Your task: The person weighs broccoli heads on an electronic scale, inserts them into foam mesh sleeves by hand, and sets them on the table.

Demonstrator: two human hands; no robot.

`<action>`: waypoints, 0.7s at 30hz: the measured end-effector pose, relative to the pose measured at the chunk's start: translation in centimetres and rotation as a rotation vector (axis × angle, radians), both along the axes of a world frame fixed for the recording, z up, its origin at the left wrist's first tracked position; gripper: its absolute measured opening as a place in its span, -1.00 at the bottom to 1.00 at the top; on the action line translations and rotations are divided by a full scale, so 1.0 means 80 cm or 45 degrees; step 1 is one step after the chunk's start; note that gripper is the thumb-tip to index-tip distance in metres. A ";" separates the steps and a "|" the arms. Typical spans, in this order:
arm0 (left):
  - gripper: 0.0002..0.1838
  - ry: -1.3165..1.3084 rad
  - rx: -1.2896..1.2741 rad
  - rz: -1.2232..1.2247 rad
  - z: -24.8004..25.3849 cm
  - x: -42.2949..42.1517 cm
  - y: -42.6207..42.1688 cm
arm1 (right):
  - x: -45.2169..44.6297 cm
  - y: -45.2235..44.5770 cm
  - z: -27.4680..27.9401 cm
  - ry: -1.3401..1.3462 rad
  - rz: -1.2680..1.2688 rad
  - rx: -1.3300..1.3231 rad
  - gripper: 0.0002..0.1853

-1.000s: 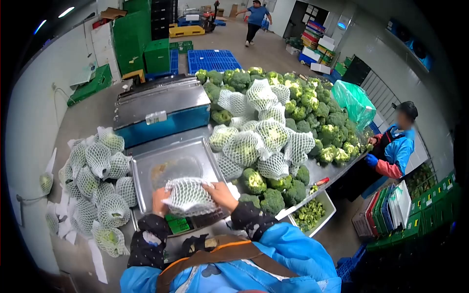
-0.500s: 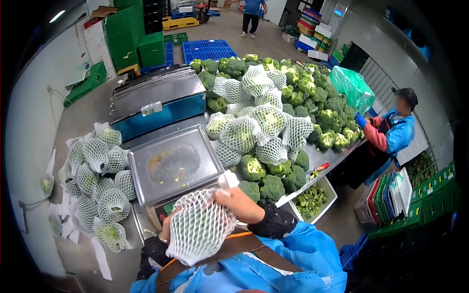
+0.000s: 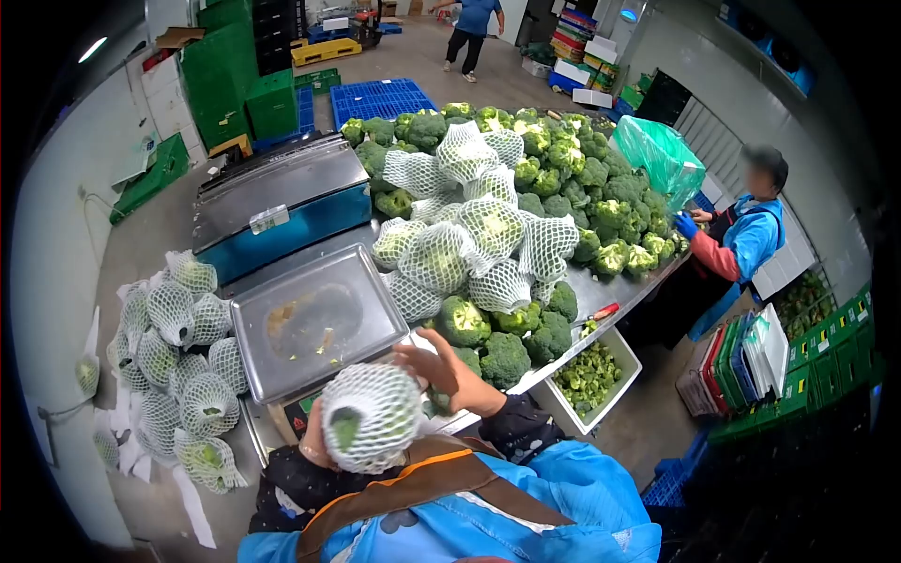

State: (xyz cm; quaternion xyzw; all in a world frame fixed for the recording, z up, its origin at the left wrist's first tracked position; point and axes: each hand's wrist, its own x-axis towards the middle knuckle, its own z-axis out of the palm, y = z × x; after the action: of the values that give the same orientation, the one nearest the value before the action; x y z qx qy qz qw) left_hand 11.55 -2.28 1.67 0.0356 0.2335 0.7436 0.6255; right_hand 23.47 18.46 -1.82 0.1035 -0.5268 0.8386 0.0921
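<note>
A broccoli head in a white foam net (image 3: 371,422) is held up close to my body. My left hand (image 3: 316,439) is closed around its left side, and the net hides most of those fingers. Green shows through a hole in the net's near end. My right hand (image 3: 455,373) is just right of the netted broccoli, fingers apart and holding nothing; whether its fingertips touch the net I cannot tell. In front lies a metal tray (image 3: 319,314) with a few green scraps. Bare broccoli (image 3: 505,359) sits just beyond my right hand.
Netted broccoli lies in a pile at left (image 3: 183,357) and on the heap (image 3: 493,225) ahead. A red-handled knife (image 3: 601,314) rests at the table edge above a white bin of trimmings (image 3: 589,380). At right, a co-worker (image 3: 751,235) stands beside a green bag (image 3: 662,164).
The foam net has gone from hanging loose and elongated to a rounded shape around the broccoli. My right hand has let go of the net and opened. The view has shifted slightly.
</note>
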 end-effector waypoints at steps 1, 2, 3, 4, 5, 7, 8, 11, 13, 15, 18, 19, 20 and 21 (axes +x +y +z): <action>-0.52 -0.013 -0.034 -0.003 -0.003 0.000 0.013 | -0.005 0.000 0.005 0.043 -0.062 0.068 0.26; -0.54 -0.116 -0.089 0.000 -0.013 0.003 0.031 | -0.007 -0.003 0.016 -0.021 -0.109 0.248 0.17; -0.55 -0.215 -0.140 0.004 -0.022 0.009 0.050 | -0.003 -0.003 0.022 -0.199 -0.032 0.035 -0.07; -0.58 -0.185 -0.133 0.042 -0.023 0.015 0.062 | -0.001 -0.002 0.017 -0.229 -0.097 -0.229 -0.19; -0.59 -0.201 -0.088 0.044 -0.014 0.020 0.071 | 0.003 -0.001 0.009 -0.255 -0.166 -0.498 -0.31; -0.60 -0.264 -0.203 -0.019 -0.010 0.026 0.088 | 0.014 0.008 -0.031 0.029 0.088 -0.950 -0.40; -0.60 -0.245 -0.317 -0.019 -0.010 0.030 0.091 | 0.016 0.013 -0.032 -0.036 0.018 -1.021 -0.41; -0.66 -0.210 -0.268 -0.289 -0.016 0.032 0.090 | 0.022 0.050 -0.032 -0.268 -0.278 -1.111 -0.40; -0.77 -0.128 -0.235 -0.306 -0.014 0.029 0.093 | 0.027 0.081 -0.008 -0.246 -0.419 -1.044 -0.45; -0.82 0.004 -0.182 -0.307 -0.012 0.024 0.096 | 0.029 0.133 0.011 -0.217 -0.542 -0.877 -0.47; -0.87 0.007 -0.301 -0.172 -0.022 0.020 0.095 | 0.026 0.227 0.075 -0.186 -0.804 -0.553 -0.49; -0.86 -0.004 -0.321 -0.138 -0.028 0.019 0.093 | 0.022 0.263 0.093 -0.184 -0.835 -0.467 -0.47; -0.90 0.038 -0.424 -0.096 -0.023 0.022 0.094 | 0.017 0.309 0.100 -0.160 -0.872 -0.335 -0.46; -0.90 0.019 -0.434 -0.072 -0.028 0.023 0.093 | 0.012 0.345 0.111 -0.138 -0.818 -0.295 -0.45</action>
State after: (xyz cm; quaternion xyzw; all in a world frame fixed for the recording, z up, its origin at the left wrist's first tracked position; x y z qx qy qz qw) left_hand 13.38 5.16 -0.56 -0.0588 0.3597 0.6751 0.6414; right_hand 24.42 46.08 7.06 -0.1236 -0.4378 0.8254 0.3345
